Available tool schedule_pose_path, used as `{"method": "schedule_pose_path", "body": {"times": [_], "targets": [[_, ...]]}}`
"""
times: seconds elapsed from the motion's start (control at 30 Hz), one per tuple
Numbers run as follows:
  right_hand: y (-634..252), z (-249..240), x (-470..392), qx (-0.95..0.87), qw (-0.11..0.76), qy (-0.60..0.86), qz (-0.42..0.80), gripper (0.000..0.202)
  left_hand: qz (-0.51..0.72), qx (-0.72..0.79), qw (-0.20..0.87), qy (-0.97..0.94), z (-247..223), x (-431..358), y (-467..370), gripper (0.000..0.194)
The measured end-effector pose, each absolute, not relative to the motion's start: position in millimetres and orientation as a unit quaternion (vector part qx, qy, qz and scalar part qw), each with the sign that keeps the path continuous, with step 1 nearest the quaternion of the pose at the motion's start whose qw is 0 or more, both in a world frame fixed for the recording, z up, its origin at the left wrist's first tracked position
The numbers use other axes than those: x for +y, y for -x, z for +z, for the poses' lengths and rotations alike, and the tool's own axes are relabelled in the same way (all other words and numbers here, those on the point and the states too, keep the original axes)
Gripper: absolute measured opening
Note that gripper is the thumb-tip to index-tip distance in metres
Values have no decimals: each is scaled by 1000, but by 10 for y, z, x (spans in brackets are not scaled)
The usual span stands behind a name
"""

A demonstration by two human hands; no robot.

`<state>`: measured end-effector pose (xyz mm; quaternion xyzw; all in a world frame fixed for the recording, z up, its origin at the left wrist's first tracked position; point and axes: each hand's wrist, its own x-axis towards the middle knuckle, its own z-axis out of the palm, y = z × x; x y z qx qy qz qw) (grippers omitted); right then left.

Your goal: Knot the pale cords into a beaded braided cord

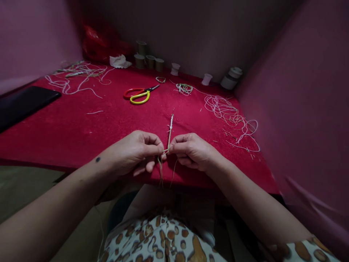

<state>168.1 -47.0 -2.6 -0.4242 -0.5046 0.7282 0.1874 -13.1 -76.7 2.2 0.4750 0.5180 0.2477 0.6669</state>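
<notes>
A thin braided cord (170, 127), white at its far part and green nearer me, runs away from my hands across the red cloth. Its far end meets a small dark point on the cloth. My left hand (143, 149) is closed, thumb and forefinger pinching thin green strands at the cord's near end. Close on the other side, my right hand (191, 150) pinches strands at the same spot. Loose tan thread ends (161, 171) hang below the fingers towards the table's front edge. The exact knotting between the fingertips is too small to make out.
Scissors (140, 95) with red and yellow handles lie beyond my hands. Tangled threads lie at right (223, 109) and far left. A black phone (28, 103) rests at left. Several thread spools (140, 61) and a white bottle (231, 78) line the back.
</notes>
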Motion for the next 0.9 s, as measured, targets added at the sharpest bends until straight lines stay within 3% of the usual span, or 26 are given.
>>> {"method": "schedule_pose_path", "body": {"times": [0.4, 0.6, 0.8, 0.9], "targets": [[-1695, -39, -474, -507, 193, 422, 726, 17, 225, 601, 537, -548, 78, -781, 23, 7], [-1696, -38, -474, -503, 191, 421, 730, 23, 210, 603, 498, -587, 69, -765, 49, 13], [-1696, -43, -479, -501, 195, 415, 735, 19, 220, 583, 375, -686, 76, -778, 59, 12], [-1692, -38, -484, -497, 193, 419, 735, 17, 225, 581, 375, -687, 90, -775, 50, 17]]}}
